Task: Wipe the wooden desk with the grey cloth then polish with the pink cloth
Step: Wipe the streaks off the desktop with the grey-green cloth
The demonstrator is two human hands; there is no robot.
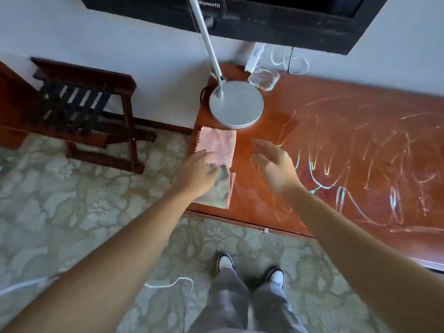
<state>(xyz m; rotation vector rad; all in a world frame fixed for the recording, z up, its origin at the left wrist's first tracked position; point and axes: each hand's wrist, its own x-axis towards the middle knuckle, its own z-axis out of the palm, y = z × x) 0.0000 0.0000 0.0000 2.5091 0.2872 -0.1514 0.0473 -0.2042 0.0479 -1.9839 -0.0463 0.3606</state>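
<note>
Reaching forward from the lower left, the left arm is extended with the left hand point(198, 171) laid palm down over the two cloths at the left end of the wooden worktop point(336, 145). Fingers are curved over the seam where the pink cloth point(217, 146) overlaps the grey cloth point(219, 191); whether anything is actually pinched cannot be told, since the fingertips are partly blurred. The pink cloth is seen folded, lying just in front of the lamp base point(236, 103), near the worktop's left edge. The grey cloth is seen nearer the person, partly covered by the hand and wrist, with pink layers showing along its right edge.

The right arm is stretched in from the lower right. The right hand point(274, 164) is held above the worktop just right of the cloths, tilted with the palm turned toward the left, fingers loosely straight and spread, thumb apart; nothing is held, so the grip is wide.

Pale scribbled streaks point(360, 152) are spread over the reddish worktop surface to the right of the hands. A silver lamp pole rises from the round base toward the upper left. A clear glass ashtray point(263, 78) is placed behind the base, beside a white power strip with cables point(288, 60). A black TV point(264, 18) is mounted on the wall above. A folding luggage rack point(81, 102) stands on patterned carpet point(72, 188) at left. Grey trousers and dark sneakers point(249, 267) are visible below.
</note>
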